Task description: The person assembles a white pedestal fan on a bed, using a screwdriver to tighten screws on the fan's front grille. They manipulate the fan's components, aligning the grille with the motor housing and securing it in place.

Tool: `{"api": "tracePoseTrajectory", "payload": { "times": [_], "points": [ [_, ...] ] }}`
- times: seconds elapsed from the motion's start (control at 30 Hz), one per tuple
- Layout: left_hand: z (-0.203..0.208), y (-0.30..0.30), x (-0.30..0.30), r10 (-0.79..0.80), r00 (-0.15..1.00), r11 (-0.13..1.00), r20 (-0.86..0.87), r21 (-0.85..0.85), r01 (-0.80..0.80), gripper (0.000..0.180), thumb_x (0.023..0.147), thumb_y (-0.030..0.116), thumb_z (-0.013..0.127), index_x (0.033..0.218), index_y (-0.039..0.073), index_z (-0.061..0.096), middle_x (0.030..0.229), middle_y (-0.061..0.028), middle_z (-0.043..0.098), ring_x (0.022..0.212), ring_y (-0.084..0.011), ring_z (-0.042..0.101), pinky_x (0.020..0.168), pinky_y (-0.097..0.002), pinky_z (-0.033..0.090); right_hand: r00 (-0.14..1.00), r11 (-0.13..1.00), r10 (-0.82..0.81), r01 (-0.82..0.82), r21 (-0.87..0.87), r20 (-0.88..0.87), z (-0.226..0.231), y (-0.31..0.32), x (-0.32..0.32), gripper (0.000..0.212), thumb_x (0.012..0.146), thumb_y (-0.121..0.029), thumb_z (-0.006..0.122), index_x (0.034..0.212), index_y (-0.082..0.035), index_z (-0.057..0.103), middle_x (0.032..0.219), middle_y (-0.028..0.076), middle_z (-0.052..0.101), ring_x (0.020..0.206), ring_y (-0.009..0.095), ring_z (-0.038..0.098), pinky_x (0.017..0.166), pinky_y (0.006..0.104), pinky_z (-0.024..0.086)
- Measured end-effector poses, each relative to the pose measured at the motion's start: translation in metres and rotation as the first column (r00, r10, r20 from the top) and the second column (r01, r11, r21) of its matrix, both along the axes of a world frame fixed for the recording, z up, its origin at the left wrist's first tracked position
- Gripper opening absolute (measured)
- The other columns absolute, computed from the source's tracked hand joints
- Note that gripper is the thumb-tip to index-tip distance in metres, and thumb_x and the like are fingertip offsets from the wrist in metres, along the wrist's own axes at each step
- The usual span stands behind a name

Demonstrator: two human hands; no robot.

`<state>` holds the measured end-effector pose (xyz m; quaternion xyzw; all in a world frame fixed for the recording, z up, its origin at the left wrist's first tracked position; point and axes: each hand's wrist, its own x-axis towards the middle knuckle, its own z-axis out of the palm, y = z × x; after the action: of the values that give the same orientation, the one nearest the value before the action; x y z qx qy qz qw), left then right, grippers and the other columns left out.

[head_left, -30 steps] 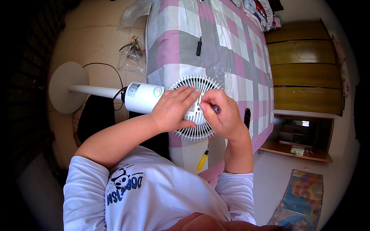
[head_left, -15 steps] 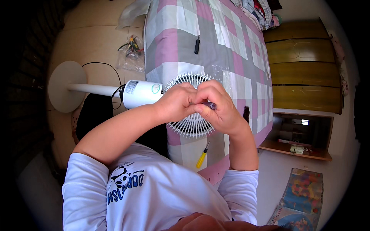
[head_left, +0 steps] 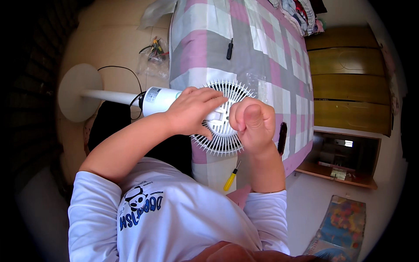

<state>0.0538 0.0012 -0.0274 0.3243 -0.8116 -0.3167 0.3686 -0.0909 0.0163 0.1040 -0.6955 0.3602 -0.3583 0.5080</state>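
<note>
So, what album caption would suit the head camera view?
Left hand spread on a white fan grille, right hand curled over it, yellow-handled screwdriver nearby.

Cannot see inside the curled right hand (head_left: pixel 257 124). Cannot see the stretch of grille (head_left: pixel 220 147) beneath it, or beneath the left hand (head_left: pixel 194 111). Cannot read the label (head_left: pixel 152 95) on the white housing (head_left: pixel 161 105) (far too small), nor sort one tool (head_left: pixel 155 49) from another inside the bag (head_left: pixel 151 68). Cannot follow the bed (head_left: pixel 198 56) beyond the top edge, or the poster (head_left: pixel 342 222) beyond the bottom.
</note>
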Motion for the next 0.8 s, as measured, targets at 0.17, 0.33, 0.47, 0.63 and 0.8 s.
{"api": "tracePoseTrajectory", "payload": {
  "times": [0.17, 0.33, 0.47, 0.63, 0.8],
  "points": [
    [-0.009, 0.004, -0.005, 0.024, 1.0, 1.0, -0.001, 0.015, -0.024, 0.091, 0.058, 0.033, 0.089, 0.14, 0.015, 0.051, 0.139, -0.0079, 0.053, 0.129, -0.0286, 0.049, 0.103, -0.0446, 0.038, 0.973, 0.975, 0.221, -0.22, 0.032, -0.064, -0.002, -0.005, -0.006, 0.057, 0.1, -0.048, 0.051, 0.062, -0.005, 0.048, 0.054, 0.003, 0.047, 0.047, 0.012, 0.044, 0.044, 0.0263, 0.032],
    [-0.009, 0.001, -0.005, 0.007, 0.988, 0.999, -0.157, -0.03, -0.012, 0.065, 0.069, 0.032, 0.083, 0.128, 0.015, 0.061, 0.132, -0.0078, 0.058, 0.125, -0.0293, 0.051, 0.102, -0.044, 0.04, 0.847, 0.83, 0.529, -0.528, 0.179, 0.041, -0.002, -0.032, -0.006, 0.055, 0.098, -0.046, 0.056, 0.065, -0.003, 0.057, 0.049, 0.001, 0.048, 0.042, 0.011, 0.045, 0.04, 0.0269, 0.033],
    [0.009, -0.004, -0.009, -0.141, 0.896, 0.981, -0.422, 0.061, 0.183, 0.035, 0.077, 0.024, 0.077, 0.11, 0.012, 0.069, 0.113, -0.009, 0.067, 0.111, -0.0304, 0.06, 0.097, -0.0429, 0.044, 0.819, 0.741, 0.535, -0.573, 0.35, 0.209, 0.001, -0.052, -0.005, 0.047, 0.098, -0.039, 0.059, 0.082, 0.004, 0.067, 0.048, 0.0, 0.046, 0.04, 0.007, 0.039, 0.039, 0.0253, 0.028],
    [0.021, 0.0, -0.017, -0.097, 0.818, 0.929, -0.567, 0.243, 0.279, 0.009, 0.08, 0.015, 0.074, 0.088, 0.011, 0.07, 0.089, -0.0096, 0.07, 0.085, -0.0312, 0.067, 0.076, -0.0388, 0.053, 0.81, 0.708, 0.497, -0.586, 0.394, 0.311, -0.004, -0.055, -0.011, 0.041, 0.099, -0.032, 0.059, 0.101, 0.009, 0.067, 0.049, -0.001, 0.047, 0.04, 0.005, 0.036, 0.041, 0.0232, 0.026],
    [0.006, -0.003, -0.027, 0.064, 0.871, 0.997, -0.487, -0.006, -0.077, 0.013, 0.076, 0.02, 0.079, 0.075, 0.014, 0.068, 0.076, -0.0045, 0.068, 0.077, -0.0278, 0.066, 0.07, -0.0379, 0.052, 0.983, 0.976, 0.182, -0.182, 0.123, 0.016, -0.002, -0.029, 0.003, 0.036, 0.1, -0.029, 0.06, 0.105, 0.006, 0.065, 0.064, 0.001, 0.056, 0.052, 0.005, 0.045, 0.05, 0.0208, 0.034]
  ]
}}
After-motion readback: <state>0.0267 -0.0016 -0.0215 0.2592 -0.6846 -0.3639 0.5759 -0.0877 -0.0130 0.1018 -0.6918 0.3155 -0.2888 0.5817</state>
